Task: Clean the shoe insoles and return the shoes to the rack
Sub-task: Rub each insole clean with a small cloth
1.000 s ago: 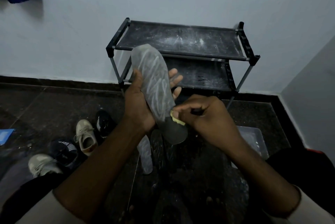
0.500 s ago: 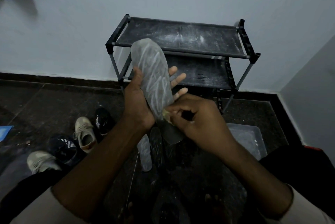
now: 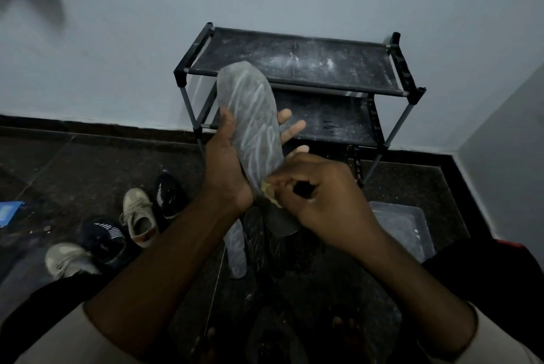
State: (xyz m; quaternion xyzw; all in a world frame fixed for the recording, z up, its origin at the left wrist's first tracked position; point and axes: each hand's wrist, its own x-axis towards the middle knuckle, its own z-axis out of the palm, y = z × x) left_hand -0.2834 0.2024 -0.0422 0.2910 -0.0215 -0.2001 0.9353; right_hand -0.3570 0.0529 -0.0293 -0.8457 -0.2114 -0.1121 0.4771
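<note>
The grey insole (image 3: pixel 253 116), streaked with pale marks, is held up tilted in front of the rack (image 3: pixel 294 66), with the left hand (image 3: pixel 226 166) gripping round its middle. The right hand (image 3: pixel 321 198) pinches a yellow sponge (image 3: pixel 270 192) against its lower part. A second ago the sponge sat at the insole's right edge and is now further left. Shoes (image 3: pixel 138 216) lie on the floor to the left.

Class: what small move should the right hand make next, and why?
Probably draw the yellow pad up the insole: the right hand pinches it near the heel end, the left hand holds the insole, and pale streaks cover its upper part.
</note>
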